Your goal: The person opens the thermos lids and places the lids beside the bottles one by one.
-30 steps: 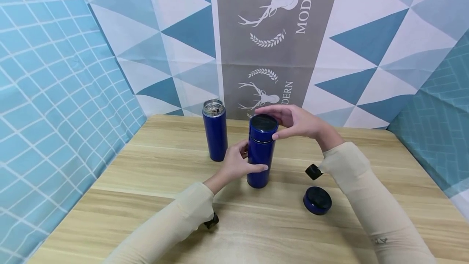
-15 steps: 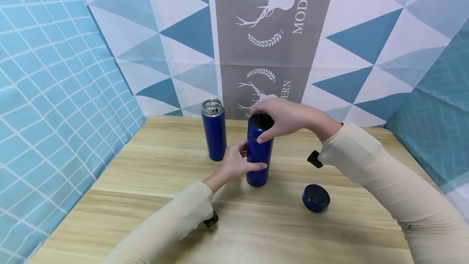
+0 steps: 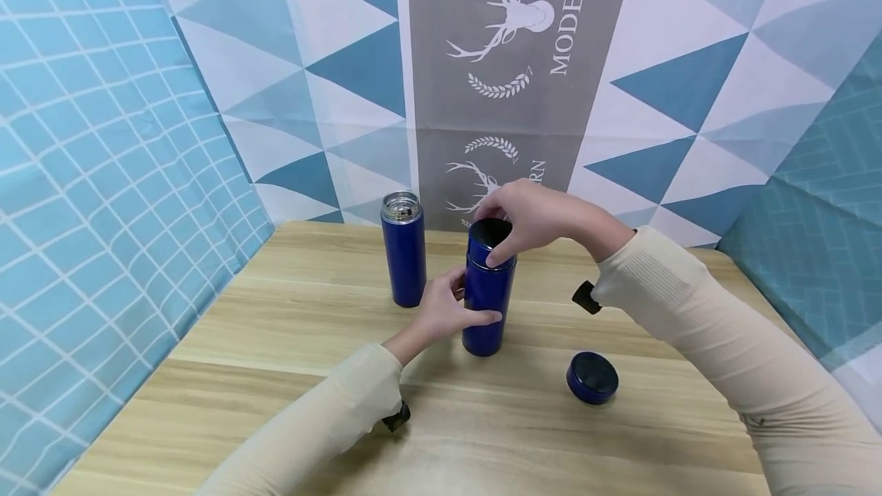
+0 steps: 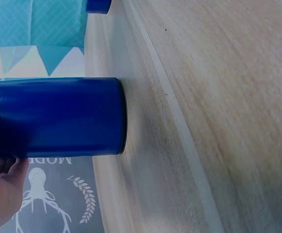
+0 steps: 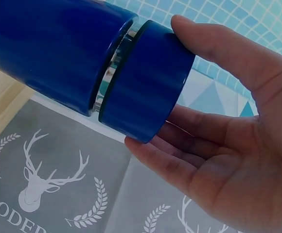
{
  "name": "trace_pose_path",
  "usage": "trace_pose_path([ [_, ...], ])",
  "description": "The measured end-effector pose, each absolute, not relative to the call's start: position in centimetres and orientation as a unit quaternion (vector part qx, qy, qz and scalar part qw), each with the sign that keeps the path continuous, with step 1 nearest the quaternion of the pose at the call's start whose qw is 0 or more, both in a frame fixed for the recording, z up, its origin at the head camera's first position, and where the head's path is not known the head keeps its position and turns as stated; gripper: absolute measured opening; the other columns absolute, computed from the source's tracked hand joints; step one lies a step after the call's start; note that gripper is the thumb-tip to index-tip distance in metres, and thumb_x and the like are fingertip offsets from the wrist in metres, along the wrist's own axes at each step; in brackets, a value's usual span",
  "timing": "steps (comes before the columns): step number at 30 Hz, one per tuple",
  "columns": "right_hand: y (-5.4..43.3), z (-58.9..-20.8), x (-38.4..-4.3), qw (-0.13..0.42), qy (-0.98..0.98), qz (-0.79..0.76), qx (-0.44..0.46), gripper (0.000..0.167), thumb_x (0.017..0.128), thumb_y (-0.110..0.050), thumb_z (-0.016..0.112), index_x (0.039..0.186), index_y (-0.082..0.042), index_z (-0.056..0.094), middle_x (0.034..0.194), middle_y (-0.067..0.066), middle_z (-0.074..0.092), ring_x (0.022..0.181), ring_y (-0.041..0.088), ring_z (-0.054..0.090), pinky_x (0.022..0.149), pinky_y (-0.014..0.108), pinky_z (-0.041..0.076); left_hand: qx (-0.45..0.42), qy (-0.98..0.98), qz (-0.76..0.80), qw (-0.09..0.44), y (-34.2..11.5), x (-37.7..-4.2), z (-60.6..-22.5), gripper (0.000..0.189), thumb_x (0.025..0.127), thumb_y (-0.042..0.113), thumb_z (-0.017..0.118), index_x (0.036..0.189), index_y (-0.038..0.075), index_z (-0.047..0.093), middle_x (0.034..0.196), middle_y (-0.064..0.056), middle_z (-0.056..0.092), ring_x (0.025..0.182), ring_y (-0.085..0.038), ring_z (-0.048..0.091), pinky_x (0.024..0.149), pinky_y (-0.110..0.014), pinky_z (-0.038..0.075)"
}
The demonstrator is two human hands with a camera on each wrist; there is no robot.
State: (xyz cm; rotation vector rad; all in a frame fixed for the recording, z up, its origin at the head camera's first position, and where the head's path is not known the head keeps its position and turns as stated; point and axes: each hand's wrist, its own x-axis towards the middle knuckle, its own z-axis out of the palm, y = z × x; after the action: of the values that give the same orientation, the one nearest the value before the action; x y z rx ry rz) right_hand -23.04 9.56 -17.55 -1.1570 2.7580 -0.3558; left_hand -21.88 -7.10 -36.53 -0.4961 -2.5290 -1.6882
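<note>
A dark blue thermos flask [image 3: 485, 301] stands upright on the wooden table. My left hand [image 3: 442, 305] grips its body, thumb across the front; the left wrist view shows the flask's base [image 4: 116, 116] close over the tabletop. On top is a blue lid [image 5: 146, 82] with a black upper face. My right hand [image 3: 540, 213] pinches this lid from above, thumb and fingers on its sides. A narrow silver band [image 5: 113, 68] shows between lid and body in the right wrist view. The palm is clear of the lid's top there.
A second blue flask [image 3: 405, 262] stands lidless at the back left, its silver neck showing. Another blue lid [image 3: 592, 378] lies on the table [image 3: 482, 435] at the right, black face up. A patterned cloth wall [image 3: 331, 98] rises behind the table.
My right hand has come in over the lid and its fingers have closed on it, with the wrist and sleeve turned. The left hand keeps its grip on the flask.
</note>
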Motion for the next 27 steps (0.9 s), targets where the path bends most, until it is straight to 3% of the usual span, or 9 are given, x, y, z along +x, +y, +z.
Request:
trace_pose_path([
  [14,10.2,-17.1,-23.1,0.042,0.912,-0.151,-0.38,0.051,0.073,-0.018,0.082,0.117,-0.005,0.061,0.112,0.011,0.068,0.101,0.024,0.065,0.087,0.04,0.058,-0.155,-0.818,-0.554,0.023,-7.0,-22.0,-36.5,0.069,0.067,0.026,0.088,0.128,0.013,0.057,0.125,-0.005,0.065,0.115,-0.022,0.064,0.102,-0.039,0.051],
  [27,13.2,-16.8,-23.0,0.017,0.929,-0.16,-0.334,0.054,0.071,-0.022,0.083,0.117,-0.007,0.061,0.112,0.008,0.065,0.104,0.023,0.06,0.094,0.047,0.053,-0.148,-0.817,-0.557,0.028,-7.1,-21.8,-36.4,0.071,0.065,0.026,0.089,0.127,0.008,0.058,0.123,-0.01,0.066,0.114,-0.026,0.064,0.1,-0.041,0.052],
])
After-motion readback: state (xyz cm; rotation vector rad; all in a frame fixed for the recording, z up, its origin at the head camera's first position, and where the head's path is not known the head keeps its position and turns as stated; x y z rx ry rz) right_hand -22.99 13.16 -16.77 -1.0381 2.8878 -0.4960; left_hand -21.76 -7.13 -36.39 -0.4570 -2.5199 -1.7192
